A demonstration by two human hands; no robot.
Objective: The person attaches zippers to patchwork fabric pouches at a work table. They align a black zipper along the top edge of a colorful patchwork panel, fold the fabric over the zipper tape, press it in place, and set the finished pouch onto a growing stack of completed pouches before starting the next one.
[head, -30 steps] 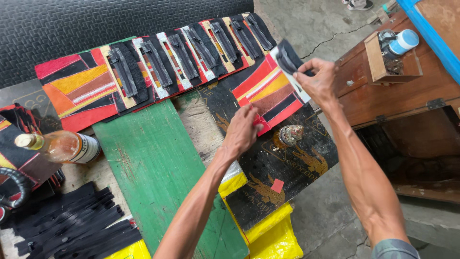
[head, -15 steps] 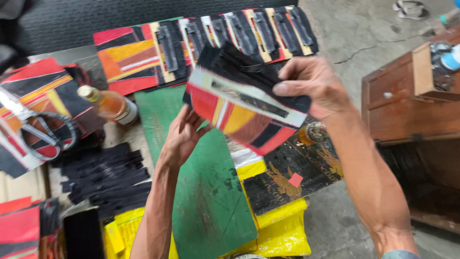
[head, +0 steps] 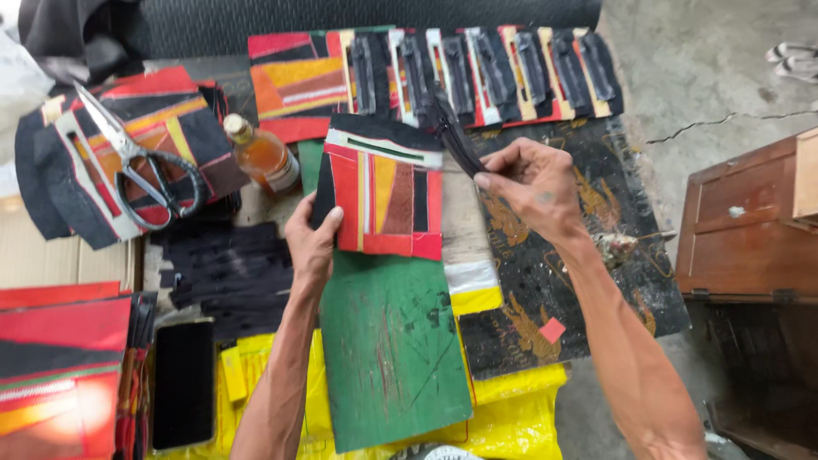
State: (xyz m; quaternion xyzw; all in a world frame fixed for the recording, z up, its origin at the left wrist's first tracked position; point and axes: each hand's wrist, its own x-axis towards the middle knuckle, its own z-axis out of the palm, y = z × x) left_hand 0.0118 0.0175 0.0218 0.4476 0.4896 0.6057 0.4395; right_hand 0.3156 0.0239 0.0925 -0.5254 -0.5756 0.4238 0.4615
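Head view shows my left hand gripping the left edge of a patchwork panel, thumb on top, fingers underneath. I see the panel lying at the far end of the green board. My right hand pinches a black strip at the panel's upper right corner, fingertips closed narrowly.

Two bare, sleeveless forearms

Red-orange patchwork panel flat on green board, black strip lifted
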